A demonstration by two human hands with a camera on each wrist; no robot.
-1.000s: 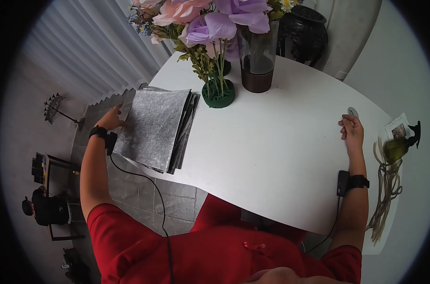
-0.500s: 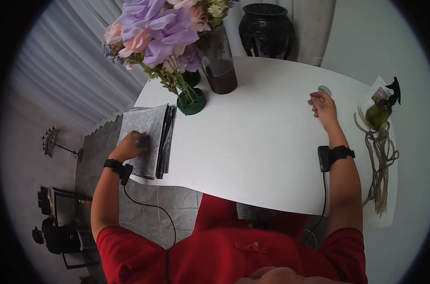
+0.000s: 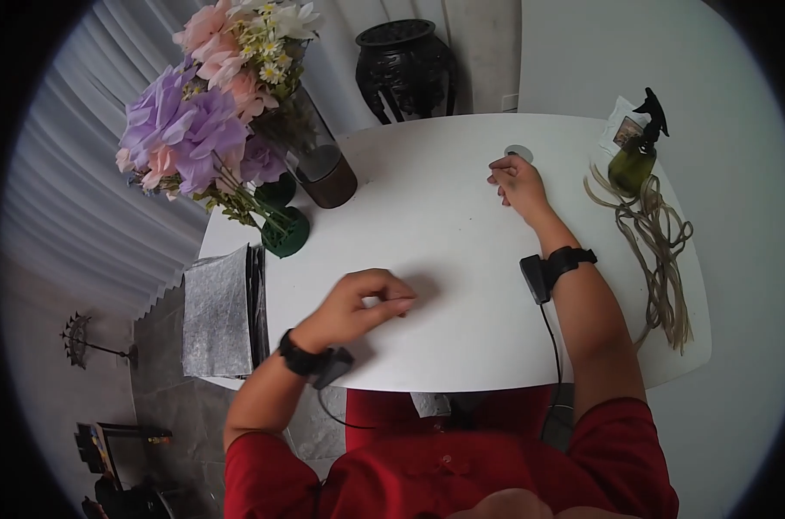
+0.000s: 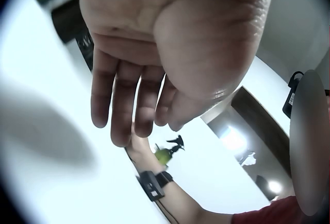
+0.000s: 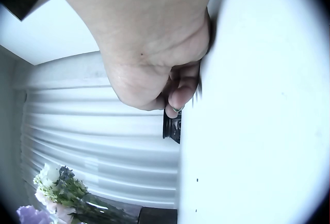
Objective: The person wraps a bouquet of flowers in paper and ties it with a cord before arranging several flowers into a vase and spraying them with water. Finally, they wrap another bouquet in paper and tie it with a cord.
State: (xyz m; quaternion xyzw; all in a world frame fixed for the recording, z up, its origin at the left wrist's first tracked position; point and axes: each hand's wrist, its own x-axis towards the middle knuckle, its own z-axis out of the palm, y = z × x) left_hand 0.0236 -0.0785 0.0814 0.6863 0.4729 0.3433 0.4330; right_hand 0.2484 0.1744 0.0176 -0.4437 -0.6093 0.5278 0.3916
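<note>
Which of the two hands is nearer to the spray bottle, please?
The right hand, beside the grey disc; the left hand is farther from the spray bottle, nearer the grey sheets.

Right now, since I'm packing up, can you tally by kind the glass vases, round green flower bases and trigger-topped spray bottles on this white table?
Clear glass vase with a dark bottom: 1
Round green flower bases: 2
Green spray bottle with a black trigger: 1
Total: 4
</note>
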